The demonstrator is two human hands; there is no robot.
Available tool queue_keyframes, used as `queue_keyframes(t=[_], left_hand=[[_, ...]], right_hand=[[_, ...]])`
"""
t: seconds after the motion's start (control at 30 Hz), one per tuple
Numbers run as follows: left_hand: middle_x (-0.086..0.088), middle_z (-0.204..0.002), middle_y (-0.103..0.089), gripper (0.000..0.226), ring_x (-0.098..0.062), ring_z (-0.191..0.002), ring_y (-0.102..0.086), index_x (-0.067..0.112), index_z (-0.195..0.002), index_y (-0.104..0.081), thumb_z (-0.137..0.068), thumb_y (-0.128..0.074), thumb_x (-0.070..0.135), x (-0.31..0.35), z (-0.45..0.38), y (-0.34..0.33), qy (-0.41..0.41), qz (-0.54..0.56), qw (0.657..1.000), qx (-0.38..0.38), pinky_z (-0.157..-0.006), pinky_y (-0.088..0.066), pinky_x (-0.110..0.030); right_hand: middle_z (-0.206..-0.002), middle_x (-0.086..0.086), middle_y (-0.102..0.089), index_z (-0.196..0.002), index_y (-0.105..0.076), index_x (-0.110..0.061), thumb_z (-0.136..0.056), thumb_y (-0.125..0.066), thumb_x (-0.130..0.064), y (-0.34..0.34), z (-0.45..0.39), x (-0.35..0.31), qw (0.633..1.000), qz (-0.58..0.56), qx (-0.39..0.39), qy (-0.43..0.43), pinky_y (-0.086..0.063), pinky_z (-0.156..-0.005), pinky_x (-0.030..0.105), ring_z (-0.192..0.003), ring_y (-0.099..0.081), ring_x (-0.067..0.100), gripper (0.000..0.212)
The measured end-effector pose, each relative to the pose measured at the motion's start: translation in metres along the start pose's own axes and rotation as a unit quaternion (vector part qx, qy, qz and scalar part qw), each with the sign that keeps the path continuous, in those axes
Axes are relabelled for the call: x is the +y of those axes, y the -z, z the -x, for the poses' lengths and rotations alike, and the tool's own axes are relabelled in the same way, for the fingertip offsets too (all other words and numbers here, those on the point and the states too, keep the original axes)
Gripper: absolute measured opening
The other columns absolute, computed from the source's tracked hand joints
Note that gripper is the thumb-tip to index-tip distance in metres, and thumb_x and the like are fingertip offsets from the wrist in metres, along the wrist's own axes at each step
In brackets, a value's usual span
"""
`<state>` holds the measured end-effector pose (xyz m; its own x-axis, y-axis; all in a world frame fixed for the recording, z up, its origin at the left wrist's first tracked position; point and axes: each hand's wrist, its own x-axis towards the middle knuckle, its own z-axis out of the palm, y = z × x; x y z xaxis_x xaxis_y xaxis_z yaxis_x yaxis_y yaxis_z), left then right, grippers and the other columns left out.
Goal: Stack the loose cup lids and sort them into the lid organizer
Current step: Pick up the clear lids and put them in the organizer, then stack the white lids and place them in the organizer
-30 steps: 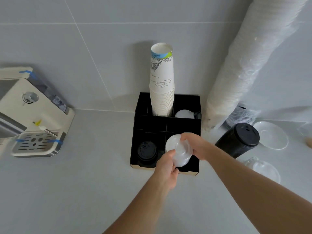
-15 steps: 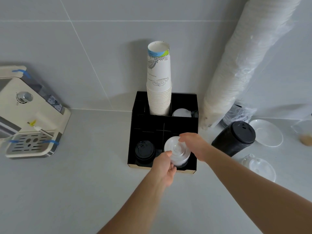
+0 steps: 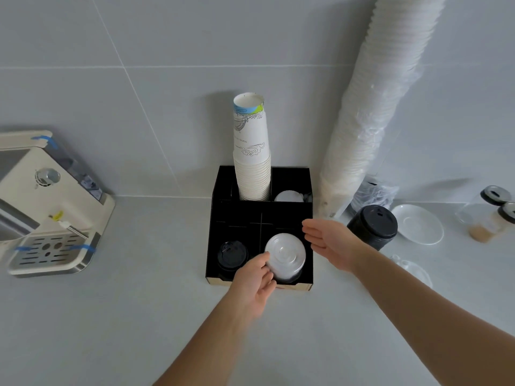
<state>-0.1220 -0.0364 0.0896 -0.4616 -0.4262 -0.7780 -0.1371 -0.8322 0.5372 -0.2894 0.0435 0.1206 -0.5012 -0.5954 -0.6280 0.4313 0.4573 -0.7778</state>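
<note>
Black lid organizer (image 3: 213, 240) at counter centre: front-left bay holds a stack of black lids (image 3: 232, 256), front-right bay a stack of clear lids (image 3: 284, 256), rear-left bay a tall column of paper cups (image 3: 252, 160), rear-right bay a white lid (image 3: 288, 196); a black-lidded container (image 3: 373, 228) stands outside at the organizer's 3 o'clock. Against half a second ago, the right hand (image 3: 331, 242) has let go and drawn off to the clear stack's 2 o'clock, palm open and empty. The left hand (image 3: 252, 285), loosely curled, stays at the stack's 7 o'clock, fingertips touching its rim; a firm grasp cannot be told.
</note>
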Motion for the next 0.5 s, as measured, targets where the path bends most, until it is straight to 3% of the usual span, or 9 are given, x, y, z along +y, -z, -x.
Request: queue_keyframes(t=[0.1, 0.3, 0.5], left_hand=[[-0.014, -0.137, -0.055, 0.044, -0.026, -0.130, -0.050, 0.007, -0.130, -0.054, -0.091, -0.063, 0.025, 0.003, 0.019, 0.004, -0.033, -0.002, 0.999, -0.032, -0.108, -0.041, -0.042], [-0.012, -0.132, -0.059, 0.044, -0.026, -0.123, -0.056, 0.006, -0.133, -0.053, -0.094, -0.058, 0.026, 0.008, 0.056, 0.017, -0.090, 0.005, 0.995, -0.053, -0.105, -0.044, -0.041], [-0.013, -0.120, -0.069, 0.034, -0.026, -0.114, -0.064, 0.007, -0.121, -0.062, -0.095, -0.053, 0.028, 0.004, 0.093, 0.015, -0.113, 0.023, 0.989, -0.088, -0.101, -0.047, -0.041]], right_hand=[[-0.146, 0.011, -0.052, -0.144, -0.047, -0.007, -0.100, -0.047, -0.022, 0.007, 0.021, -0.001, 0.999, -0.045, 0.005, 0.021, -0.034, -0.114, 0.040, -0.136, -0.048, 0.026, 0.046], [-0.120, 0.011, -0.070, -0.129, -0.060, -0.006, -0.100, -0.047, -0.032, 0.026, 0.063, 0.003, 0.987, -0.154, 0.012, 0.054, -0.041, -0.109, 0.042, -0.111, -0.065, 0.023, 0.041], [-0.123, 0.015, -0.069, -0.126, -0.061, -0.002, -0.101, -0.044, -0.035, 0.052, 0.114, 0.008, 0.958, -0.270, 0.010, 0.095, -0.050, -0.095, 0.040, -0.116, -0.064, 0.030, 0.045]])
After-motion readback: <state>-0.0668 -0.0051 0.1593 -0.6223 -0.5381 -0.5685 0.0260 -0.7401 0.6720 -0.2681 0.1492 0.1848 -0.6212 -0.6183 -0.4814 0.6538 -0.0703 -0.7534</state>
